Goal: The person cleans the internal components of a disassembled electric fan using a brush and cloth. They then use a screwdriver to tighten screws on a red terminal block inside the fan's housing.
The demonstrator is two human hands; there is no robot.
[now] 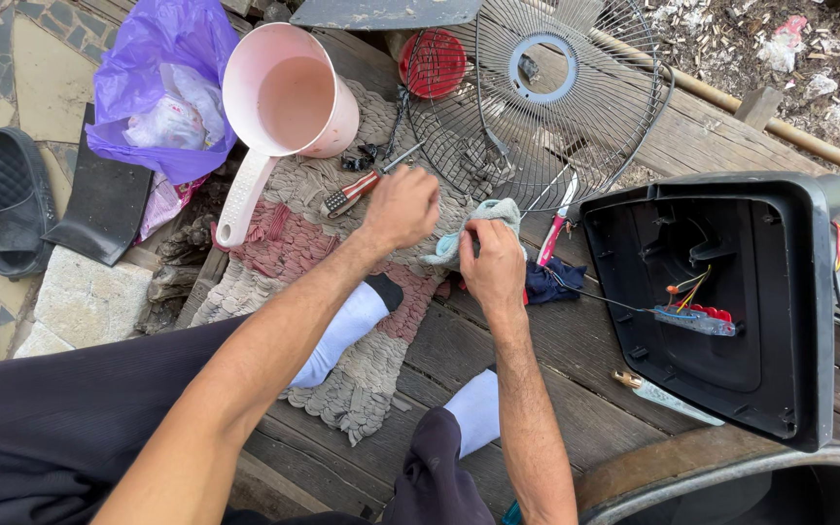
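The right hand (pixel 493 262) has its fingers pinched tight on a pale grey-green cloth (pixel 483 226), bunched just above the knuckles; the left hand (pixel 402 206) sits close beside it, fingers curled in on themselves, though whether they grip anything I cannot tell from here; the cloth lies between the two hands, over the edge of a woven rag mat (pixel 362 321) spread on weathered wooden planks (pixel 576 350); just past the left hand a red-handled screwdriver (pixel 367 185) rests on the mat, its tip pointing toward a wire fan guard (pixel 556 107) that lies flat on the boards; a dark blue rag (pixel 551 282) sits just right of the right hand; a pink plastic jug (pixel 289 102) lies tipped on its side to the left, next to a purple plastic bag (pixel 153 68); off to the right stands a black plastic housing (pixel 731 301), open side up, with coloured wires inside; black sandals (pixel 12 204) rest on the stone paving at far left.
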